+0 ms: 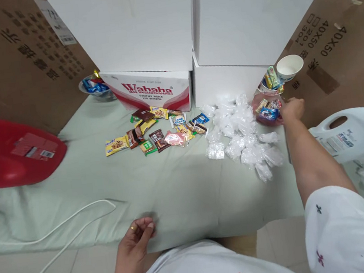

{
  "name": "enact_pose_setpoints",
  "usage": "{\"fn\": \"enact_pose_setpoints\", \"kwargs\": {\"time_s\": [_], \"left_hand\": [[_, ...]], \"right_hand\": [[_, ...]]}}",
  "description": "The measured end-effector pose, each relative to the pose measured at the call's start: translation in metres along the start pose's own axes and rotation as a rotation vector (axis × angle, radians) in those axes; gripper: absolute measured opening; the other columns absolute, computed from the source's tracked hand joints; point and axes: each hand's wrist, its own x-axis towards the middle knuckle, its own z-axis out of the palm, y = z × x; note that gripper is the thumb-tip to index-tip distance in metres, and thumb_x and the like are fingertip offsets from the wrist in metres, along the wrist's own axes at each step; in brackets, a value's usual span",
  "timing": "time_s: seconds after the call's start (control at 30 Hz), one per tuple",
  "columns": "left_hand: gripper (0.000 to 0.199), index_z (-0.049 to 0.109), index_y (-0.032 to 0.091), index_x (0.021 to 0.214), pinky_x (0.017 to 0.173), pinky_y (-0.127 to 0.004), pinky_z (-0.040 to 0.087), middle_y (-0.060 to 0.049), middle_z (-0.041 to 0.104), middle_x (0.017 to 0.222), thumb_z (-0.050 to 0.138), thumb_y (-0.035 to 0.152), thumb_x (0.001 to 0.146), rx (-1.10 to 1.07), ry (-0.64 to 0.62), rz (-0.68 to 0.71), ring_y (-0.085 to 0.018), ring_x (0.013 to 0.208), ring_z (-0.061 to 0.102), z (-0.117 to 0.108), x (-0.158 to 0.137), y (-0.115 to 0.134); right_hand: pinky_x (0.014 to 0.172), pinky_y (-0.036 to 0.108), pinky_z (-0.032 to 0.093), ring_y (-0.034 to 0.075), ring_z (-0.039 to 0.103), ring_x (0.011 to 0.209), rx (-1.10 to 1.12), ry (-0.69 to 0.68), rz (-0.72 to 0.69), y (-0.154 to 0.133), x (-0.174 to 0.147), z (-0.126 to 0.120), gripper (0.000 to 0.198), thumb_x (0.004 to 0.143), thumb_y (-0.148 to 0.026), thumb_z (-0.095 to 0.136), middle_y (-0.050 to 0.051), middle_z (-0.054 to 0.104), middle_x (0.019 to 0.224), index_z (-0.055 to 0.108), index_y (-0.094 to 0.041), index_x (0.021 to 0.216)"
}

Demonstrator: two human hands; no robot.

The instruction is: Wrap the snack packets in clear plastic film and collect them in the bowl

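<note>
My right hand (292, 110) reaches to the far right of the table and closes on the right edge of a see-through pink bowl (258, 117). Several wrapped snacks (270, 113) lie in this bowl; my fingertips are partly hidden. At the table's front edge, my left hand (138, 237) rests with its fingers curled and thumb against them, and nothing shows in it. A loose group of wrapped snacks (157, 140) lies mid-table. Beside it is a heap of clear crinkled plastic packets (241, 131).
White boxes (233, 81) and a Wahaha carton (152, 89) stand behind. A paper cup (289, 66) and another snack bowl (99, 93) sit at the back. A red jug (14, 148) lies left, a white jug (355, 130) right. A white cable (75, 211) crosses the front left.
</note>
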Motion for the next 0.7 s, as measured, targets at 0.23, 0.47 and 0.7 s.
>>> {"fn": "enact_pose_setpoints", "kwargs": {"time_s": [0.23, 0.47, 0.7], "left_hand": [[0.05, 0.069, 0.018, 0.085, 0.065, -0.028, 0.044, 0.0, 0.063, 0.075, 0.084, 0.057, 0.057, 0.07, -0.049, 0.078, -0.016, 0.071, 0.054, 0.011, 0.007, -0.001], [0.039, 0.07, 0.019, 0.084, 0.065, -0.028, 0.044, -0.001, 0.064, 0.078, 0.079, 0.053, 0.065, 0.089, -0.166, 0.161, -0.016, 0.07, 0.053, 0.034, -0.004, 0.016], [0.05, 0.07, 0.02, 0.099, 0.055, -0.021, 0.043, -0.005, 0.068, 0.095, 0.078, 0.063, 0.075, -0.218, -0.346, 0.045, -0.016, 0.078, 0.063, 0.064, 0.0, 0.05]], "right_hand": [[0.094, 0.038, 0.051, 0.024, 0.066, 0.105, -0.396, -0.411, -0.129, -0.097, -0.091, 0.085, 0.029, 0.1, -0.026, 0.049, 0.006, 0.072, 0.116, 0.073, -0.029, 0.115], [0.074, 0.029, 0.043, 0.023, 0.066, 0.09, -0.67, -0.549, -0.001, -0.141, -0.167, 0.164, 0.024, 0.097, -0.02, 0.051, 0.012, 0.071, 0.103, 0.075, -0.019, 0.098], [0.063, 0.027, 0.039, 0.015, 0.05, 0.064, 0.325, -0.396, 0.025, -0.168, -0.22, 0.157, 0.021, 0.092, -0.041, 0.065, -0.001, 0.062, 0.074, 0.074, -0.023, 0.092]]}}
